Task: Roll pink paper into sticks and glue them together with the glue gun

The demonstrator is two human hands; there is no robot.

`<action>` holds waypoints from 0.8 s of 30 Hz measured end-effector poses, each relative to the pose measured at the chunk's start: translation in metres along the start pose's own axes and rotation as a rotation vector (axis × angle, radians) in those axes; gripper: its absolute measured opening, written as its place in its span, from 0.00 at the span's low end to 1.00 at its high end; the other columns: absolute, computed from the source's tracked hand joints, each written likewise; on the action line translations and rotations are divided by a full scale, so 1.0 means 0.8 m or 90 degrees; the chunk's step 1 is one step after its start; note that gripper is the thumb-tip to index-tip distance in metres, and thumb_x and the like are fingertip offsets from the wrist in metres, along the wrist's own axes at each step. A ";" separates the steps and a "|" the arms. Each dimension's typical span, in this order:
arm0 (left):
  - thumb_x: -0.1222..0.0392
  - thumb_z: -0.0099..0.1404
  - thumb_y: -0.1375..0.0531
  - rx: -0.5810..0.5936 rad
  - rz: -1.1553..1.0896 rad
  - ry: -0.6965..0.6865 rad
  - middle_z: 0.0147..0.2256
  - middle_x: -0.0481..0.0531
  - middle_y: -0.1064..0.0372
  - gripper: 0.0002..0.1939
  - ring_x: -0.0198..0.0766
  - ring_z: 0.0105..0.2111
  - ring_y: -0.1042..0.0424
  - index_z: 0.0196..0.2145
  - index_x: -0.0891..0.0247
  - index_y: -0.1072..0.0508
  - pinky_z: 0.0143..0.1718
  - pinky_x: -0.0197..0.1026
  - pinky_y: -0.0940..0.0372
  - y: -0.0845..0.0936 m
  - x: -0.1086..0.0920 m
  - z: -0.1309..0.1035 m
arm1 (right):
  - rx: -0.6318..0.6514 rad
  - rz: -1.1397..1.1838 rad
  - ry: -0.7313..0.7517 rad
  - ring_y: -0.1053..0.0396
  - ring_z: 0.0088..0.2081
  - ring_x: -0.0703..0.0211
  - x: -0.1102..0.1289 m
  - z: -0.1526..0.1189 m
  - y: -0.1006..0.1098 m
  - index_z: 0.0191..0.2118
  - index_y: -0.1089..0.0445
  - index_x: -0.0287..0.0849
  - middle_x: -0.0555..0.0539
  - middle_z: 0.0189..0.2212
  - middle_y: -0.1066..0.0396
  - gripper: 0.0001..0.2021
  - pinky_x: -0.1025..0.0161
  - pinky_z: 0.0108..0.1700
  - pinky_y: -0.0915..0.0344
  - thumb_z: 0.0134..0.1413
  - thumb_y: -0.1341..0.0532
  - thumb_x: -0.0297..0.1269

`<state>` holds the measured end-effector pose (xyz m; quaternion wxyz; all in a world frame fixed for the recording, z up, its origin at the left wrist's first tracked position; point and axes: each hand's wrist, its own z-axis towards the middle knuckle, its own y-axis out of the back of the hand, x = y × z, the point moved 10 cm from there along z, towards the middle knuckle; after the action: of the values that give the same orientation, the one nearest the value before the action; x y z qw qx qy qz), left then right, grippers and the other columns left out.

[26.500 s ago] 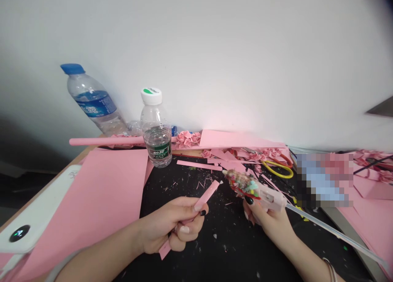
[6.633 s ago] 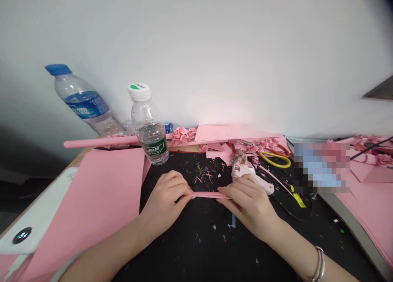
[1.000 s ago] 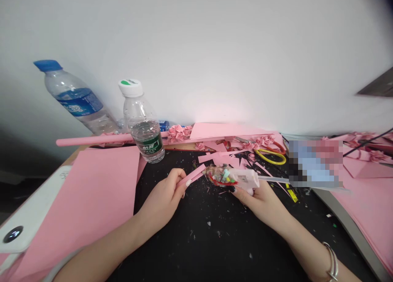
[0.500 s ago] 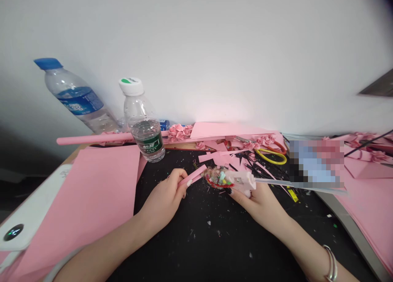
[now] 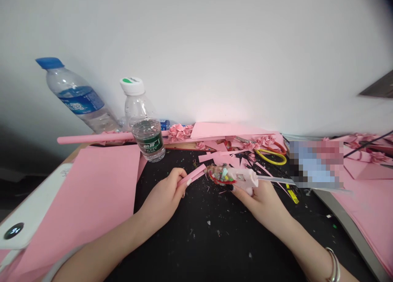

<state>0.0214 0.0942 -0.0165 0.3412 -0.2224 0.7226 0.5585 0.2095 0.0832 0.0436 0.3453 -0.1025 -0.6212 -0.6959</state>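
My left hand (image 5: 167, 192) pinches a narrow pink paper strip (image 5: 196, 173), its free end pointing up and to the right. My right hand (image 5: 256, 198) is wrapped round a white hot glue gun (image 5: 247, 179), whose handle is hidden by my fingers. The gun's front is crusted with fuzzy, multicoloured residue (image 5: 225, 174), and its tip is at the strip's free end; whether they touch I cannot tell. A clear glue stick (image 5: 276, 179) sticks out of the gun's back. Below both hands lies a black mat (image 5: 202, 245) strewn with small scraps.
A white-capped water bottle (image 5: 147, 136) and a tilted blue-capped bottle (image 5: 81, 100) stand at the left. Pink sheets (image 5: 101, 183) lie left, and more pink paper (image 5: 374, 208) right. Behind my hands are paper offcuts (image 5: 219, 158), yellow-handled scissors (image 5: 272, 162) and pink paper flowers (image 5: 178, 131).
The glue gun has shifted slightly to the right, its tip drawing a little along the strip's end. My left hand has barely moved.
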 end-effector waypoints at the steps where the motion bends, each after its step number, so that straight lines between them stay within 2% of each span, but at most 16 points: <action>1: 0.58 0.67 0.54 0.000 0.000 0.000 0.24 0.42 0.37 0.04 0.37 0.25 0.36 0.35 0.58 0.42 0.27 0.38 0.47 0.000 0.000 0.000 | -0.003 0.000 0.000 0.37 0.26 0.61 0.000 0.000 0.001 0.30 0.34 0.40 0.50 0.23 0.33 0.06 0.66 0.30 0.40 0.55 0.45 0.35; 10: 0.59 0.66 0.54 0.003 0.008 -0.003 0.24 0.42 0.37 0.04 0.37 0.25 0.36 0.35 0.58 0.42 0.27 0.37 0.48 0.000 0.001 -0.001 | 0.008 -0.044 -0.038 0.46 0.21 0.65 -0.010 -0.002 -0.002 0.21 0.44 0.42 0.54 0.17 0.44 0.14 0.68 0.23 0.47 0.55 0.47 0.38; 20: 0.59 0.66 0.55 0.004 0.004 -0.005 0.24 0.42 0.37 0.04 0.37 0.25 0.35 0.35 0.58 0.42 0.27 0.37 0.47 0.000 0.001 0.002 | -0.001 -0.056 -0.045 0.45 0.21 0.66 -0.008 -0.003 0.004 0.21 0.44 0.42 0.54 0.17 0.44 0.14 0.69 0.23 0.47 0.55 0.47 0.39; 24: 0.58 0.67 0.55 -0.001 0.004 -0.007 0.24 0.43 0.36 0.05 0.37 0.25 0.35 0.35 0.58 0.42 0.27 0.37 0.47 0.000 0.000 0.001 | -0.008 -0.054 -0.022 0.43 0.22 0.65 -0.001 -0.002 0.004 0.24 0.39 0.41 0.53 0.19 0.39 0.10 0.69 0.25 0.45 0.55 0.46 0.37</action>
<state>0.0212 0.0949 -0.0165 0.3431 -0.2170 0.7210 0.5616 0.2128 0.0821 0.0452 0.3041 -0.0906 -0.6263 -0.7121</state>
